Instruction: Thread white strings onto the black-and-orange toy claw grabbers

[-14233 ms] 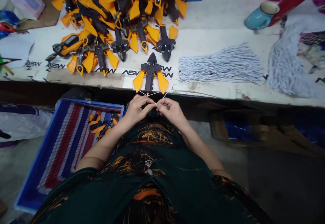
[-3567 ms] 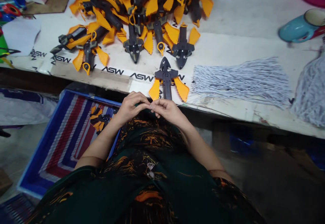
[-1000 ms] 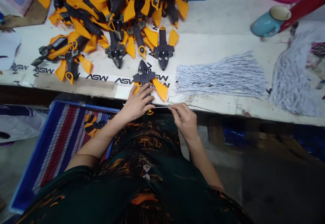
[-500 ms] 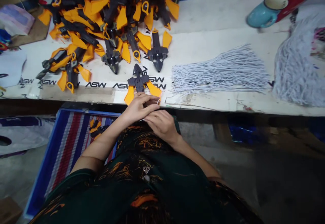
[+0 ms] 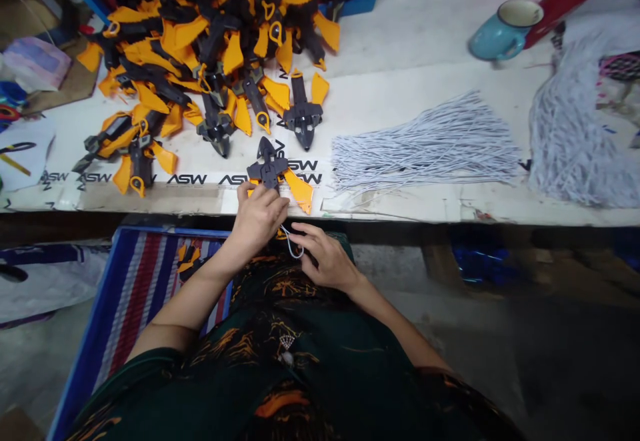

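bending over the tail end of a dark grey and orange winged toy [image 5: 270, 173], the left hand [image 5: 261, 217] has its fingers curled. the back of the hand hides the grip, so i cannot tell whether they are clamped on the toy or only pressing it; either would probably steady so light a thing. the toy lies at the near edge of the tabletop [image 5: 390, 67], nose pointing away, perhaps so its tail is within easy reach of both hands.

a white cord loop [image 5: 295, 249] hangs just past that edge, beside the right hand [image 5: 325, 254], whose thumb and forefinger are apart; whether they touch the loop is too small to tell. this spread likely leaves the loop room to stand open.

a bundle of white cords [image 5: 425, 144] lies spread to the right, presumably for picking strands singly. the pile of toys [image 5: 200, 34] sits beyond the left hand, which leaves the near strip for the one being handled. below left, a blue crate [image 5: 97, 294] holds a few similar toys [image 5: 187, 257].
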`<state>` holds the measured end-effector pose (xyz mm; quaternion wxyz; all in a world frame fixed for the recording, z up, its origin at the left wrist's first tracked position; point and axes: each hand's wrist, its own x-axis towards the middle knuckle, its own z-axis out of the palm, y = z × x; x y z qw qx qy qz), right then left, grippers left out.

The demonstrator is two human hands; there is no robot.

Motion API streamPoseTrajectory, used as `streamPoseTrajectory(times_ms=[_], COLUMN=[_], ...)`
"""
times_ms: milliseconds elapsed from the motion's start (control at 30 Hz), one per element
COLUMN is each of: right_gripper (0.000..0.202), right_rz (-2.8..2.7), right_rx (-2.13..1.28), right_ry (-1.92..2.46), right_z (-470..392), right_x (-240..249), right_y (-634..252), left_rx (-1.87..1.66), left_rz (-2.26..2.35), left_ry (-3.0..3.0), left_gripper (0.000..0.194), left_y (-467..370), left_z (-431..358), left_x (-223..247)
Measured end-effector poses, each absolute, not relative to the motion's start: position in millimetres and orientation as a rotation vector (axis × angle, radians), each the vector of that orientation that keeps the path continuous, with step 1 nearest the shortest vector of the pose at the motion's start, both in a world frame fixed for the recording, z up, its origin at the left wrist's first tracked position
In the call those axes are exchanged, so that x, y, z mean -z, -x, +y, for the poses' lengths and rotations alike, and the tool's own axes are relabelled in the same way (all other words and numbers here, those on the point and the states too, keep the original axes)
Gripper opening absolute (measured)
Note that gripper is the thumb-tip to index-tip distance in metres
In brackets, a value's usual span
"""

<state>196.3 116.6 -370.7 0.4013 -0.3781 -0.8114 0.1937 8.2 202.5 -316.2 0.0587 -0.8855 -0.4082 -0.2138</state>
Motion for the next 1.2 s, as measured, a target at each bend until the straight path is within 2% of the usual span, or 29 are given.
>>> streamPoseTrajectory(times_ms=[100,433,600,800,1033,1200], right_gripper=[0.059,0.036,0.033,0.036,0.035,0.026], right_rz=[-2.056,-1.957,-1.780,-1.828,-1.801,-1.768], right_rx=[-0.538,-0.462,-0.445,-0.418,-0.428,-0.429], right_ry=[1.007,1.165,1.393,1.546,1.547,1.624], right_z=[114.5,123.5,139.0,151.1,151.0,153.6], right_x=[375.1,375.5,370.7,365.2,364.4,363.5], right_y=[-203.6,-213.0,-219.3,-213.2,-212.5,-206.3], left_rx=[0.566,0.497,0.603,0.736,0.681,0.757], left_rz=[-1.139,-1.118,-1.135,-1.145,-1.156,-1.302], left_ry=[2.685,2.812,2.787,2.888,2.979,3.003], left_gripper=[0.021,0.021,0.018,0.019,0.019,0.015], left_y=[-8.5,-20.5,-21.6,-24.2,-29.8,-36.6], left_z=[203.9,208.8,214.7,218.5,219.3,224.5], left_x=[319.9,320.0,328.5,338.0,337.9,343.9])
